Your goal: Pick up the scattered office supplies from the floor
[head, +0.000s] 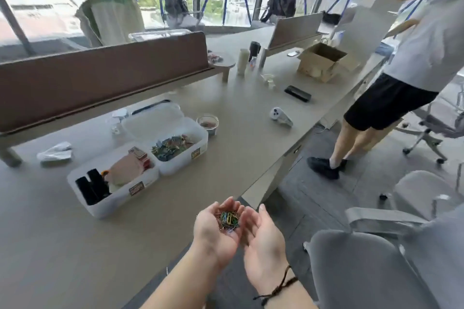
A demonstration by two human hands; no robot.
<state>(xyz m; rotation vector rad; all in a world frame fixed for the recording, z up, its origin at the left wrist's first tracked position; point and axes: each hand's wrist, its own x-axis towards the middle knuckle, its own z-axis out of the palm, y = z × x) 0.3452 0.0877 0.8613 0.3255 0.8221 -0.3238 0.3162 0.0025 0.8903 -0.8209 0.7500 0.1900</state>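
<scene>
You are at the carry step: your left hand and right hand, fingers half-curled and cupped together over the table edge, cradle the coloured paper clips; next, probably tip them into the white tray

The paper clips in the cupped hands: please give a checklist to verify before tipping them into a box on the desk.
1. Paper clips rest in the left hand: ok.
2. Right hand cups beside it, palm up: ok.
3. Right box with coloured clips is open: ok.
4. Hands are above that box: not ok, they hover at the desk edge.
5. No clips slipping between fingers: cannot tell.
</scene>
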